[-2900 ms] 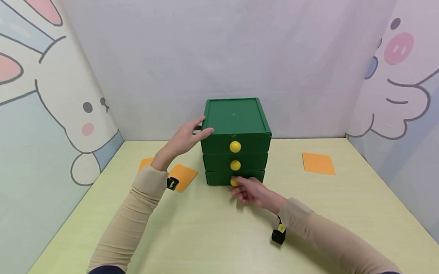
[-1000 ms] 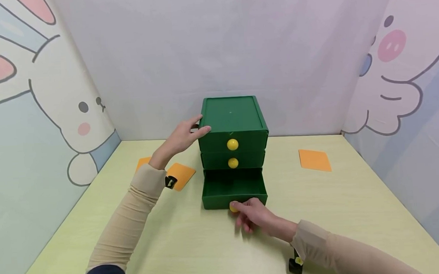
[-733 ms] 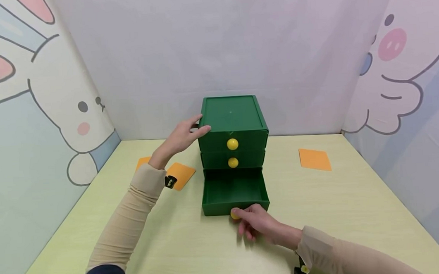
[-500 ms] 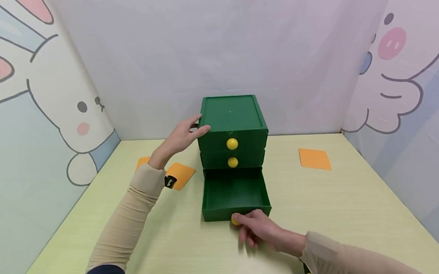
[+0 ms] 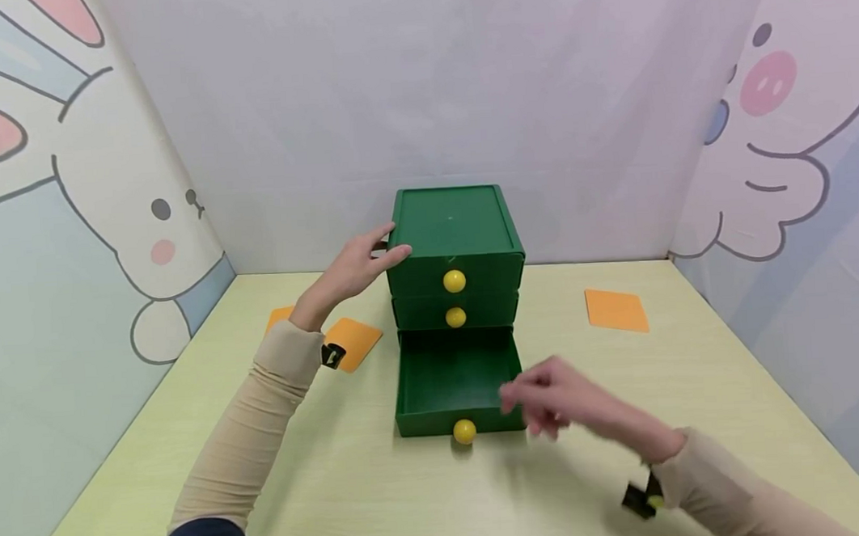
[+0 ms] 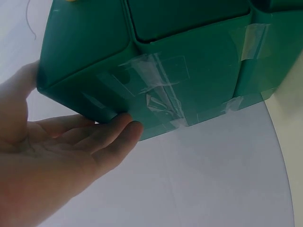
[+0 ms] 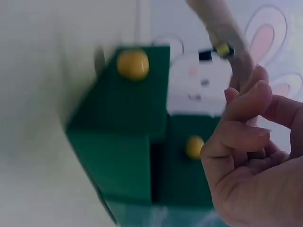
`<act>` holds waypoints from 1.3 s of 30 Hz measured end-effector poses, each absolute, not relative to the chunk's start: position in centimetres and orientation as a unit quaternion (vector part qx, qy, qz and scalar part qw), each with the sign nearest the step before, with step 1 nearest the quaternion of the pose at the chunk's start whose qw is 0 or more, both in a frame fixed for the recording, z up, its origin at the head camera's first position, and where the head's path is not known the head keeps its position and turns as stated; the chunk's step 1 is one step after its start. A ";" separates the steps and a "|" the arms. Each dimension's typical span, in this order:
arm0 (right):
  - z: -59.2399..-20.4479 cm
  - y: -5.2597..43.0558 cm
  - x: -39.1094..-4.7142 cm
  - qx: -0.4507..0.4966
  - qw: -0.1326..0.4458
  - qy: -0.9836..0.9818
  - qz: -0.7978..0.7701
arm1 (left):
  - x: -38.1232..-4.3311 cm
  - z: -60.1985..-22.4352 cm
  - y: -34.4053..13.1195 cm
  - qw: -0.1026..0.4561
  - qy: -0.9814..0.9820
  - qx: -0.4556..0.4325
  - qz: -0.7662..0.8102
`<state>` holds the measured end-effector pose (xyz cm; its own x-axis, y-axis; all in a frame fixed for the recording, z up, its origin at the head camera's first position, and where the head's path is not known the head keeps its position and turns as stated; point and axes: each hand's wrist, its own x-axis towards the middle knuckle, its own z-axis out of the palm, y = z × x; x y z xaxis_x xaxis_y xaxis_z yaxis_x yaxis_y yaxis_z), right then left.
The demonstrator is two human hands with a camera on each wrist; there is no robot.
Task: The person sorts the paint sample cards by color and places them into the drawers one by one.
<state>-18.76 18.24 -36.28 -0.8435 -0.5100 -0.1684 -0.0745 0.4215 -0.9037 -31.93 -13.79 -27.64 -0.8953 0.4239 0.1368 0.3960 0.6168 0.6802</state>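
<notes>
A small green drawer cabinet (image 5: 451,222) stands near the back wall, its upper two drawers closed. Its bottom drawer (image 5: 426,424) is pulled well out, with a bare interior and a round yellow knob (image 5: 464,432) on the front. My left hand (image 5: 356,265) rests on the cabinet's left side, thumb at the top front corner; the left wrist view shows its fairly straight fingers (image 6: 116,142) against the taped side wall. Off the knob, my right hand (image 5: 563,394) hovers over the drawer's front right corner, blurred, fingers loosely bent around nothing.
Two orange squares (image 5: 355,343) lie on the table left of the cabinet, one partly hidden by the left wrist. Another orange square (image 5: 616,311) lies to the right. Cartoon-printed panels (image 5: 774,161) and a pale back wall (image 5: 434,81) enclose the table (image 5: 383,497).
The right hand has drawn the bottom drawer out by its knob, then let go and moved up and to the right. The left hand has stayed on the cabinet.
</notes>
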 end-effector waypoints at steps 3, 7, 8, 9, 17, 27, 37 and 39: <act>-35.4 22.1 -22.2 -0.163 0.062 0.877 -0.447 | -32.0 -27.7 -13.8 0.022 0.899 0.228 0.373; -36.4 27.4 -27.3 -0.069 -0.070 0.951 -0.293 | -31.9 -27.6 -13.8 0.021 0.899 0.227 0.374; -36.9 28.6 -28.5 -0.035 -0.067 0.963 -0.257 | -31.9 -27.6 -13.7 0.021 0.899 0.226 0.374; -37.3 29.7 -29.4 -0.008 -0.052 0.974 -0.222 | -31.9 -27.6 -13.7 0.021 0.899 0.226 0.373; -40.3 32.8 -33.7 0.108 0.098 0.982 -0.117 | -32.0 -27.6 -13.7 0.013 0.900 0.229 0.370; -41.3 31.7 -35.3 0.183 0.109 0.972 -0.102 | -31.9 -27.7 -13.8 0.015 0.898 0.231 0.374; -41.4 31.8 -35.2 0.159 0.078 0.975 -0.132 | -31.8 -27.5 -13.7 0.015 0.899 0.228 0.374; -41.4 31.6 -34.9 0.145 0.070 0.977 -0.140 | -31.8 -27.5 -13.6 0.014 0.899 0.229 0.372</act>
<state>-34.95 31.63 -41.42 -0.9482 0.2641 -0.1768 0.3031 0.9187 -0.2530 -31.75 -13.64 -27.49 -0.8944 0.4232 0.1447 0.4016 0.6175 0.6764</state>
